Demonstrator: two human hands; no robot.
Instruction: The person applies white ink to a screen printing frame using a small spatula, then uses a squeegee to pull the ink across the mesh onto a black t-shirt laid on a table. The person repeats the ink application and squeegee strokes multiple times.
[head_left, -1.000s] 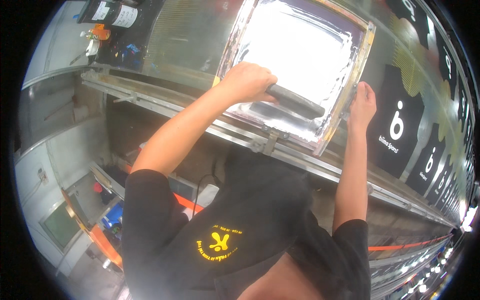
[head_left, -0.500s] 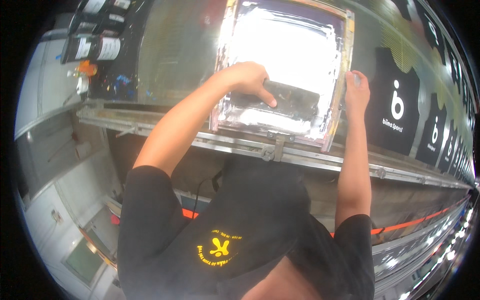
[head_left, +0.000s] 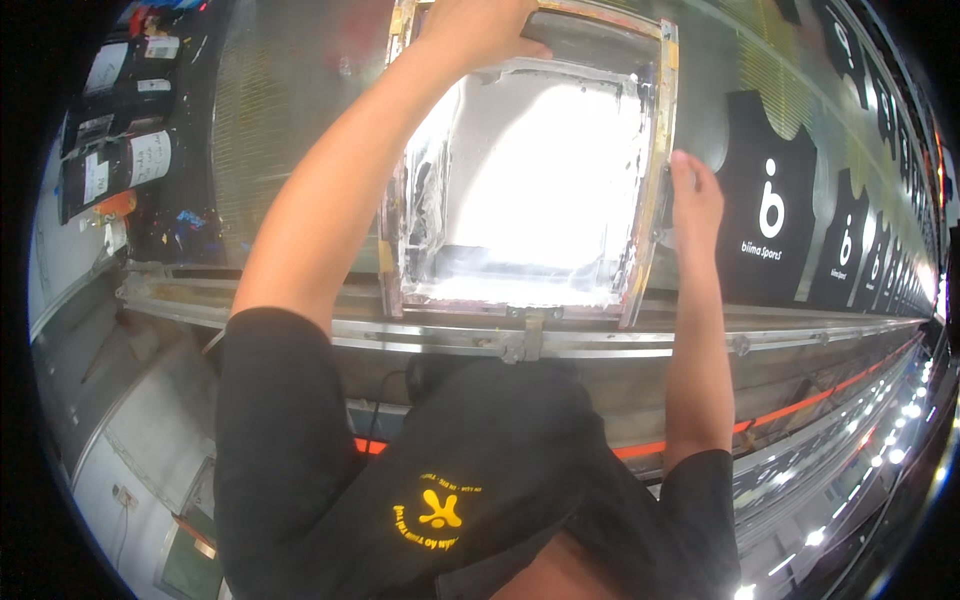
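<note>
A silk-screen printing frame (head_left: 660, 120) lies on the long table in front of me, its mesh coated with glossy white ink (head_left: 540, 170). At the far end of the mesh, my left hand (head_left: 485, 30) is closed on a dark squeegee (head_left: 595, 50), with its thumb along the near side. The upper part of this hand is cut off by the picture's edge. My right hand (head_left: 695, 195) is at the frame's right side, fingers curled against its edge. A metal clamp (head_left: 525, 338) sits at the frame's near edge, by the rail.
Black garment pieces (head_left: 765, 200) with white prints lie in a row to the right. Several dark containers with white labels (head_left: 125, 165) stand on the left. A metal rail (head_left: 620, 340) runs along the table's near edge, with an orange strip (head_left: 800, 408) below.
My left hand has moved away from me with the squeegee, from the near part of the mesh to its far end. My right hand stays beside the frame. The view has shifted slightly.
</note>
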